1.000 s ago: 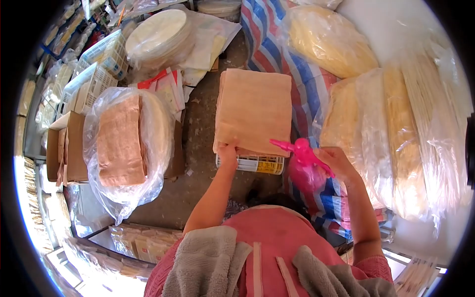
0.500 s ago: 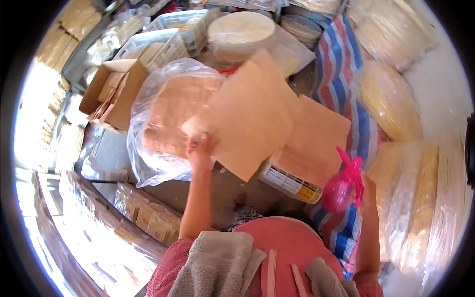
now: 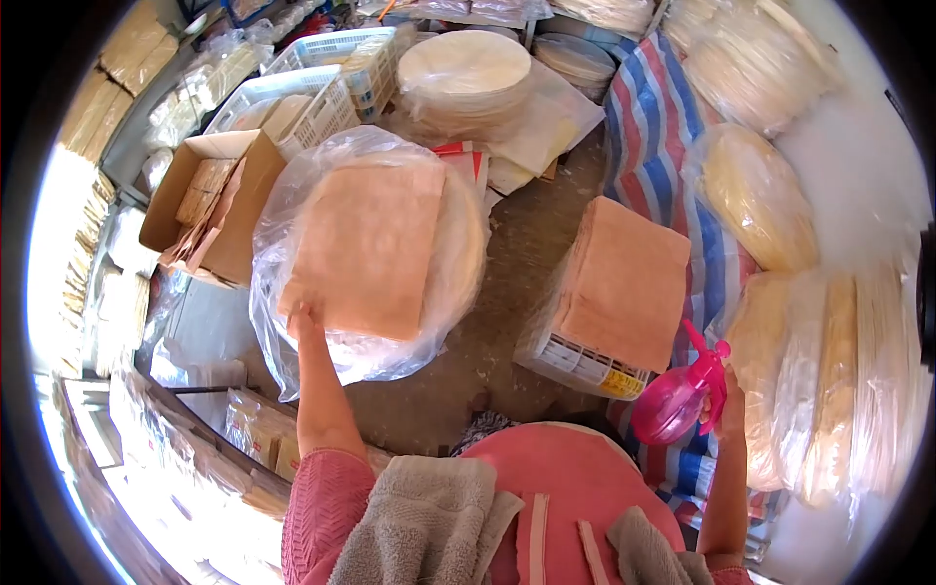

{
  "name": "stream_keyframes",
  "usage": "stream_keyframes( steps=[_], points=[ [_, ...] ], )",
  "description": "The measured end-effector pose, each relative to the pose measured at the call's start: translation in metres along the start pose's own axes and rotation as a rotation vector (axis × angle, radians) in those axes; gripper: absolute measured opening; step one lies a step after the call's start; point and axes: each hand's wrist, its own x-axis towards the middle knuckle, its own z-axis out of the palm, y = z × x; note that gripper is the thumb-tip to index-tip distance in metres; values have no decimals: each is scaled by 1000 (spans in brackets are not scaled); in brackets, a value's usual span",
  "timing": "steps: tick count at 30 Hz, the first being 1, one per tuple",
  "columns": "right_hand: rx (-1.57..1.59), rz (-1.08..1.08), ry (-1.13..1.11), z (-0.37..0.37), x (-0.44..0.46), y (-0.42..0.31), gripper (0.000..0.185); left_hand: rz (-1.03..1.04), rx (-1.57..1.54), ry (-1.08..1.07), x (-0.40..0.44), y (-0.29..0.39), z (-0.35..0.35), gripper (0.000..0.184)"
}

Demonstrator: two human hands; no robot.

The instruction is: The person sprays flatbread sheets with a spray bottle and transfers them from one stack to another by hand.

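My left hand (image 3: 304,318) is closed at the near left corner of a brown paper-like sheet (image 3: 370,244). This sheet lies flat on top of a round, pale stack (image 3: 462,229) wrapped in clear plastic (image 3: 271,336). My right hand (image 3: 728,405), partly hidden, is wrapped around a pink spray bottle (image 3: 670,405) with its nozzle tilted up. The bottle is beside a second pile of brown sheets (image 3: 624,273), which rests on a plastic-covered crate (image 3: 575,363).
An open cardboard box (image 3: 244,210) with brown pieces stands at the left. Behind are white plastic baskets (image 3: 341,102) and a stack of round pale sheets (image 3: 468,78). Striped cloth (image 3: 648,127) and plastic-wrapped bundles (image 3: 760,195) line the right side.
A brown sheet held up between the two piles by my left hand is now down; the hand has moved left to the left-hand sheet's corner. The right hand still holds the spray bottle.
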Motion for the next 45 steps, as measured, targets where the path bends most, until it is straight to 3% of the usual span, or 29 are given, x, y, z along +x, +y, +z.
stream_keyframes(
  steps=[7, 9, 10, 12, 14, 19, 21, 24, 26, 27, 29, 30, 31, 32, 33, 35, 38, 41, 45],
  points=[
    [-8, 18, -41, -4, -11, 3, 51, 152, 120, 44, 51, -18, -8, 21],
    [-15, 66, -69, -19, -4, 9, 53, 287, 692, 266, 108, -47, -30, 47],
    [-74, 77, -47, -24, -1, 9, 52, 369, 860, 282, 19, 0, 2, 61],
    [-193, 107, 1, -26, 0, 7, 50, 865, 1200, 315, -49, 4, 24, 67],
    [-323, 112, -34, -23, 4, 2, 47, 1425, 1145, -246, -60, -35, 35, 67],
    [-719, 91, -229, 11, 26, -18, 46, 1322, 1651, -961, -202, -71, 89, 67],
    [-838, 46, -330, 18, 34, -32, 46, 1216, 1773, -944, -190, -84, 88, 68],
    [-650, -87, -183, -5, 63, -30, 45, 1064, 1954, -898, -193, -90, 95, 70],
    [-352, -153, -103, -27, 74, -31, 44, 948, 2067, -828, -219, -80, 110, 71],
    [-203, -187, -64, -39, 78, -30, 44, 1122, 1897, -735, -210, -103, 103, 67],
    [3, -134, -33, -60, 80, -26, 44, 1265, 1917, -805, -254, -119, 116, 59],
    [104, -107, -22, -70, 80, -23, 44, 1186, 1471, -927, -273, -142, 111, 51],
    [106, -95, -6, -79, 80, -20, 45, 1024, 1328, -1109, -304, -157, 116, 50],
    [106, -83, 10, -87, 77, -15, 46, 1127, 1202, -1192, -321, -190, 108, 51],
    [104, -70, 26, -96, 74, -11, 47, 990, 1148, -1290, -336, -219, 104, 51],
    [-12, -26, 33, -113, 69, 0, 48, 669, 1142, -1317, -382, -240, 105, 50],
    [-229, 81, 8, -121, 55, 15, 46, 464, 1190, -1228, -397, -266, 101, 51],
    [-409, 189, -89, -115, 42, 17, 44, 405, 1135, -1205, -405, -269, 99, 49],
    [-539, 112, -237, -97, 37, 2, 46, 515, 1215, -1134, -405, -276, 95, 44]
  ],
)
